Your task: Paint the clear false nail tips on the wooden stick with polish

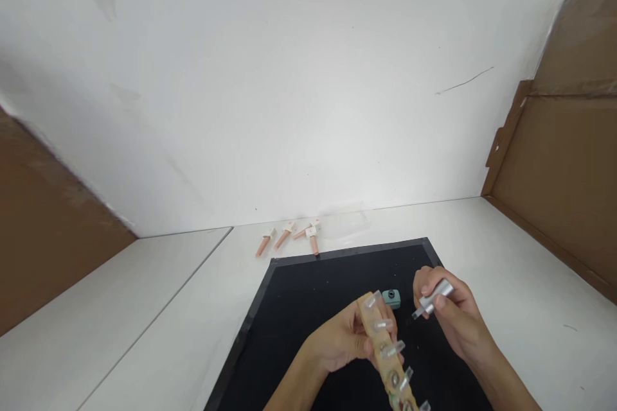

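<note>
My left hand (pixel 344 339) is wrapped around a pale wooden strip (pixel 373 321), its thumb on the near face. Several clear nail tips (pixel 393 349) stick out along the strip, and round metallic spots show beneath some of them. The lower end runs out of view at the bottom. To the right, my right hand (pixel 456 314) pinches a silver cylinder with a short flat tip (pixel 438 296). That tip points down and left toward the strip, apart from it. Just behind my left fingers is a small teal container with a dark round top (pixel 391 298), partly hidden.
A black mat (pixel 308 302) lies under my hands on the white table (pixel 193 308). Several peach-coloured tubes with white tops (pixel 284 236) lie beyond its far edge. A white wall (pixel 308 90) rises behind, with brown cardboard panels (pixel 563 160) at both sides.
</note>
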{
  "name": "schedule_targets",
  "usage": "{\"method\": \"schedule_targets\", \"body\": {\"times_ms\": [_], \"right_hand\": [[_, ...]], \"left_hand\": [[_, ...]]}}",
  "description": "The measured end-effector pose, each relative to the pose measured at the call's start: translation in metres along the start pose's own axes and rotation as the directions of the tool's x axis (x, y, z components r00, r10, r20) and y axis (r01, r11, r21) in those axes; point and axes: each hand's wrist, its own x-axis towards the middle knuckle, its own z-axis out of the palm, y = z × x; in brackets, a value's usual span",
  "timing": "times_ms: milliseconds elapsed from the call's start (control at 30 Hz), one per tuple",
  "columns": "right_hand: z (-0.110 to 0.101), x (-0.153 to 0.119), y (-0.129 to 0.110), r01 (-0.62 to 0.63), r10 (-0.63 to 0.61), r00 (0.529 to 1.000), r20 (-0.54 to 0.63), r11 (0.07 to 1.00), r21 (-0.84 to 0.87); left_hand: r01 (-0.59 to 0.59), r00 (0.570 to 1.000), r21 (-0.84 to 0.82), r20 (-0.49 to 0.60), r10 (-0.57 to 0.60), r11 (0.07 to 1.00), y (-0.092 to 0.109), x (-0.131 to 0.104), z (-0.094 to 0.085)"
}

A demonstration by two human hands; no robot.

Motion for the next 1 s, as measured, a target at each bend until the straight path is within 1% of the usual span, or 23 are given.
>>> {"method": "schedule_targets", "body": {"times_ms": [67, 167, 333, 500, 667, 833, 1000], "right_hand": [[0.002, 0.000, -0.001, -0.022, 0.022, 1.000, 0.004, 0.998, 0.057], [0.002, -0.001, -0.002, -0.045, 0.042, 0.999, 0.035, 0.994, 0.095], [-0.002, -0.004, 0.002, -0.082, 0.073, 0.992, 0.104, 0.993, 0.088], [-0.004, -0.005, 0.005, -0.086, 0.078, 0.987, 0.141, 0.995, 0.056], [-0.005, -0.005, 0.005, -0.090, 0.075, 0.978, 0.197, 0.994, 0.067], [-0.005, -0.005, 0.006, -0.091, 0.085, 0.976, 0.202, 0.996, 0.021], [-0.005, -0.006, 0.006, -0.072, 0.081, 0.975, 0.205, 0.996, -0.049]], "left_hand": [[-0.044, 0.997, -0.046, -0.061, 0.041, 0.998, -0.002, -0.001, -0.004], [-0.095, 0.992, -0.116, -0.092, 0.085, 0.989, -0.004, -0.001, -0.007], [-0.143, 0.988, -0.150, -0.085, 0.131, 0.978, -0.006, 0.005, -0.010], [-0.149, 0.988, -0.171, -0.053, 0.142, 0.974, -0.009, 0.008, -0.013], [-0.151, 0.988, -0.160, -0.039, 0.146, 0.976, -0.008, 0.011, -0.012], [-0.157, 0.988, -0.171, -0.019, 0.156, 0.973, -0.009, 0.012, -0.012], [-0.152, 0.988, -0.167, -0.035, 0.148, 0.974, -0.009, 0.013, -0.012]]}}
